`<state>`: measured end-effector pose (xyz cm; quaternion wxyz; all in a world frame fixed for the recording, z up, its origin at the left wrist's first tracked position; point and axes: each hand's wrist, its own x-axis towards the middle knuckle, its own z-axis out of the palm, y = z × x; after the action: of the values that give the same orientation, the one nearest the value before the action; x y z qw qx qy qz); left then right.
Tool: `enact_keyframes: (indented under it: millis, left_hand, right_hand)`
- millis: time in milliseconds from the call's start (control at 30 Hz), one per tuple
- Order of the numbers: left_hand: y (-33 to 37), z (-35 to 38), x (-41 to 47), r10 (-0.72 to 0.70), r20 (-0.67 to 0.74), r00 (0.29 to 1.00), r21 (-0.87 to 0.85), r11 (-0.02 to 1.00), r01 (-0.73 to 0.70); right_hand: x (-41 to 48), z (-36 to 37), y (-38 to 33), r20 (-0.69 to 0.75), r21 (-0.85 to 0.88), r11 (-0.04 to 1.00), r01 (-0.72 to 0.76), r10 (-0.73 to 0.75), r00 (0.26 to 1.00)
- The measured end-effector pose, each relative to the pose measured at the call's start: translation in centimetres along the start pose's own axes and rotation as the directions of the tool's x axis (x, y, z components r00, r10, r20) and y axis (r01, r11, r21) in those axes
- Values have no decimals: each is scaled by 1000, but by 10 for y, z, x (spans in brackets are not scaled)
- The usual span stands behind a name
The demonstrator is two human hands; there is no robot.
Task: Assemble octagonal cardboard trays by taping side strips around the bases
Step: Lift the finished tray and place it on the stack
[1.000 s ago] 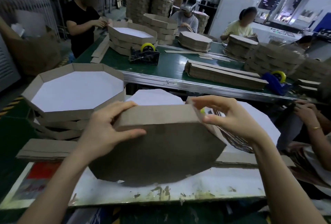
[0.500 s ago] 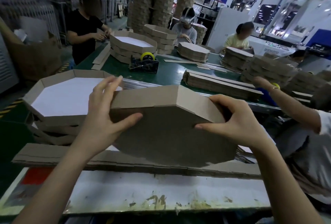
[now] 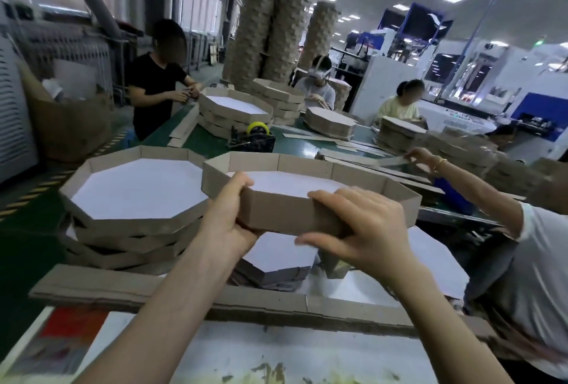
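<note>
While left hand (image 3: 229, 224) and right hand (image 3: 365, 227) hold it up, the octagonal tray (image 3: 285, 214) sits level.
Each grip wraps its near wall; stacked trays (image 3: 129, 225) just beside, left.

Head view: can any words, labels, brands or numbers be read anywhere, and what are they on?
No text is legible.
White machine: dark lettering, too blurred to read.
Red sheet at the near bench corner: print too blurred to read.
Held tray: plain cardboard, no print visible.
</note>
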<state>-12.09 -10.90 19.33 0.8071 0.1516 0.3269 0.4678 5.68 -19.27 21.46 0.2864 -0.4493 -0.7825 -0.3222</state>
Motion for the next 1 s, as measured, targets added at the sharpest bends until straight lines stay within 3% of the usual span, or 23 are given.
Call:
enact_keyframes:
  millis: [67,100,167,233,333,433,500,567,633,800,933,1000]
  left_hand:
    - [9,-8,3,8,-3,1000,12,1000,-8]
    - [16,-14,3,7,-2,1000,1,1000,-7]
    - [32,-24,3,9,-14,1000,-39,999,-9]
    - [44,-33,3,25,-29,999,-43,999,-26]
    - [54,-43,2,40,-36,999,-13,999,-40]
    - [57,-56,3,38,-33,999,-46,998,-40]
    - [59,-69,5,52,-32,998,-37,998,-53]
    - [63,-82,8,78,-17,997,10,997,-78]
    - [67,-95,9,125,-21,992,36,992,-124]
    - [81,-121,11,288,38,957,104,951,-291]
    - [96,-116,18,369,-93,925,45,929,-367]
    - [98,-111,24,508,-128,852,73,861,-503]
  right_hand:
    - [2,-4,8,-136,265,946,-185,226,965]
    - [2,-7,14,-192,337,890,-307,384,903]
    - [0,-10,26,-197,420,698,-580,694,693]
    - [-1,-10,33,-73,484,421,-767,893,443]
    - [3,-7,35,164,589,92,-803,959,230]
    - [12,0,30,528,660,-340,-670,844,92]
    - [12,5,28,681,642,-537,-547,727,87]
    - [12,11,26,740,626,-606,-491,660,130]
    - [14,19,24,761,610,-601,-517,627,168]
    - [21,45,17,757,571,-520,-636,632,163]
    - [24,79,11,752,589,-556,-586,643,146]
    - [32,101,6,755,601,-571,-559,634,165]
